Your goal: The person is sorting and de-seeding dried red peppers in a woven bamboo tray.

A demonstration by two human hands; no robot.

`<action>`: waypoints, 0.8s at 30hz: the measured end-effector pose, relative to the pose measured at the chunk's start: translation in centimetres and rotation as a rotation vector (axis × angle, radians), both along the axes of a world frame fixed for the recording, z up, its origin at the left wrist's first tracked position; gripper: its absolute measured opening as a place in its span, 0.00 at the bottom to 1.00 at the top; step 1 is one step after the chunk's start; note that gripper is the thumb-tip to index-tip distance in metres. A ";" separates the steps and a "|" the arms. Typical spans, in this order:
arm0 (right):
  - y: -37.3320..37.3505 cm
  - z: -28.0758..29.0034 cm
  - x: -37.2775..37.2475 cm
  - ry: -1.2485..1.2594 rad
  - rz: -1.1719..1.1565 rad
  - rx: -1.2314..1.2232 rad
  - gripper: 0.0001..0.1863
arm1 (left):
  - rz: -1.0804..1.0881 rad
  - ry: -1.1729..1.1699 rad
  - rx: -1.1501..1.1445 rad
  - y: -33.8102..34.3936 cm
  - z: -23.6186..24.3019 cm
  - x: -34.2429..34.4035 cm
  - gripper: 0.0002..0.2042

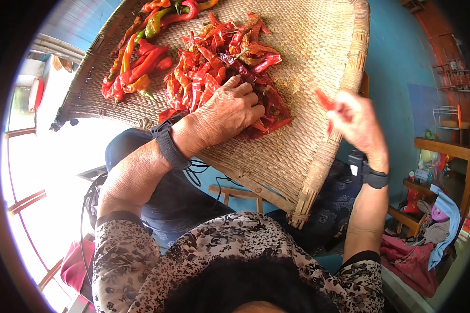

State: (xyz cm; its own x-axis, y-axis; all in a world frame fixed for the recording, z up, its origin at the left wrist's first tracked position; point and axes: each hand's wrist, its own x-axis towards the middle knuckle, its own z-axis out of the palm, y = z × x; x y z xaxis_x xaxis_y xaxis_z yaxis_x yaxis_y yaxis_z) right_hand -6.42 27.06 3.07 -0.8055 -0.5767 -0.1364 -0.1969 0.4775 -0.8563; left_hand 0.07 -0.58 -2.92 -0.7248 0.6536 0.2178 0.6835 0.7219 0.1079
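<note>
A woven tray (318, 47) with wooden-bound edges holds a heap of dried, wrinkled red chillies (216, 57), a few darker purple, with pale seeds scattered beside them. My left hand (228, 110) lies on the lower part of this heap, fingers curled over the chillies. My right hand (352, 120), slightly blurred at the tray's right edge, pinches a red chilli (324, 100). Fresher peppers (141, 68), red, orange and green, lie in a group at the tray's upper left.
Below the tray are my legs (167, 208), black cables (193, 172) and a wooden frame (235, 193). A bright window (26, 172) is at left. On the right, past a blue wall (402, 78), stands wooden furniture (444, 148) with cloths (412, 261) piled on it.
</note>
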 end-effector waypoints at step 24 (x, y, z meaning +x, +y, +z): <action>-4.3 -2.4 -0.8 0.360 0.334 0.558 0.19 | 0.024 0.042 0.019 3.8 -4.0 -1.1 0.19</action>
State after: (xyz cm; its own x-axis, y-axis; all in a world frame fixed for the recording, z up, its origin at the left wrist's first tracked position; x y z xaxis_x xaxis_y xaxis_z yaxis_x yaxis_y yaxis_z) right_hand -7.25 22.73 0.63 -0.6499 -0.7207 -0.2414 -0.6303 0.6885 -0.3587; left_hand -1.03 3.21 -6.88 -0.7304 0.6312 0.2609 0.6700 0.7365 0.0937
